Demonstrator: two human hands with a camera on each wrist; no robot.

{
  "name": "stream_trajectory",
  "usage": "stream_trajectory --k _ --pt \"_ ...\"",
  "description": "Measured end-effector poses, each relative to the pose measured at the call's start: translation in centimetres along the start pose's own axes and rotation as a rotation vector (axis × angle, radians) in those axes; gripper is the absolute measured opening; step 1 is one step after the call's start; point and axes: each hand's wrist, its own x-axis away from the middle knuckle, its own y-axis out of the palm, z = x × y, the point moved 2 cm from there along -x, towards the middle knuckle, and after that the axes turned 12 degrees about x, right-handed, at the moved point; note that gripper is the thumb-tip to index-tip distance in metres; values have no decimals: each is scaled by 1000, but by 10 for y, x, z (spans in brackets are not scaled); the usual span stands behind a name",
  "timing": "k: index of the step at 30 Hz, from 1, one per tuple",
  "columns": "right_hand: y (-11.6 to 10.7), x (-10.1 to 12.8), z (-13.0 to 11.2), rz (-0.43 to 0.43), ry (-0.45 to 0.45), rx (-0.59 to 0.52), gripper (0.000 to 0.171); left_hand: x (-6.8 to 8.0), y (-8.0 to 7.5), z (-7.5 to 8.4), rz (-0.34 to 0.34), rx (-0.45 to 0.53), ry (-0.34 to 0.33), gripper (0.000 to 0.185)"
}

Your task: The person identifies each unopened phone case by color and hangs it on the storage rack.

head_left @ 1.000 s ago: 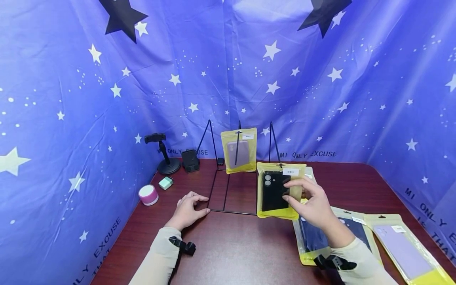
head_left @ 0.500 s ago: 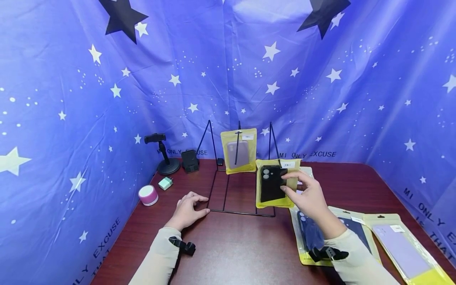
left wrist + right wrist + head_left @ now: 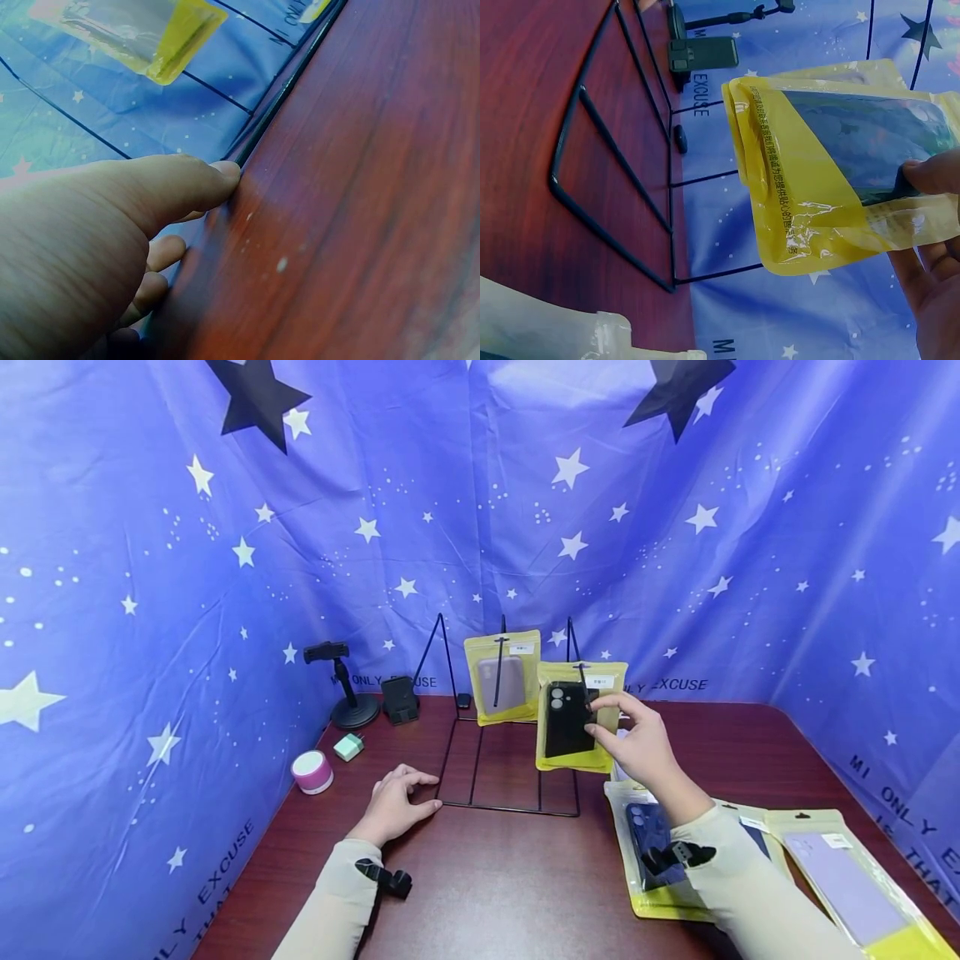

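Head view: pinched in the right hand (image 3: 639, 745), the packaged black phone case (image 3: 564, 727) has risen and moved back over the last second, and sits just right of the frame's centre. The rightmost prong (image 3: 584, 683) of the wire display rack (image 3: 510, 811) crosses its front, so it seems threaded (the hole is too small to confirm). Lower left of centre, the left hand (image 3: 395, 807) holds the rack's corner, unmoved.
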Motion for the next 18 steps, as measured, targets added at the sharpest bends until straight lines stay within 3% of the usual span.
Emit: stream_trajectory --k 18 --pt "19 -34 22 6 85 -109 31 -1 0 -1 -1 4 1 38"
